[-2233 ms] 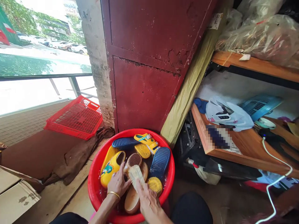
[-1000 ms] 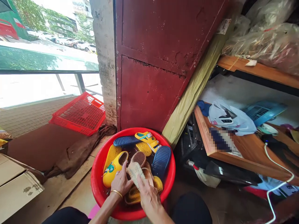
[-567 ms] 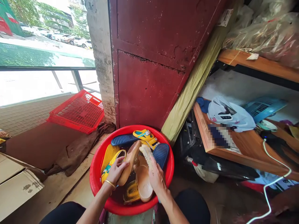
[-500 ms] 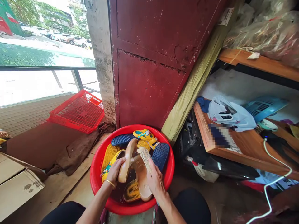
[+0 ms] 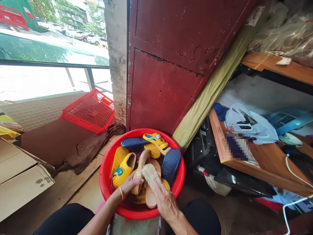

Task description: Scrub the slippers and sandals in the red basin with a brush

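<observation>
A red basin [image 5: 102, 178] full of shoes stands between my knees. My left hand [image 5: 132, 183] grips a beige sandal [image 5: 140, 168], tilted on its side over the basin. In my right hand [image 5: 166, 199] is a scrubbing brush [image 5: 149, 175] with pale bristles, held close against the sandal. A second beige sandal [image 5: 151, 199] lies below the brush, partly covered. Left of my left hand is a yellow slipper [image 5: 124, 169] with a green cartoon figure. A navy slipper [image 5: 171, 164] leans at the right rim, and another navy slipper [image 5: 134, 142] lies at the back.
Behind the basin is a dark red metal door [image 5: 161, 94]. A red plastic crate [image 5: 89, 111] rests at the left near a brown cloth [image 5: 85, 153] and a cardboard box [image 5: 22, 182]. Wooden shelves [image 5: 264, 169] with bags stand at the right.
The brush has moved down and left across the held sandal. My left hand and that sandal have shifted, uncovering more of the yellow slipper. The whole view has swung slightly left.
</observation>
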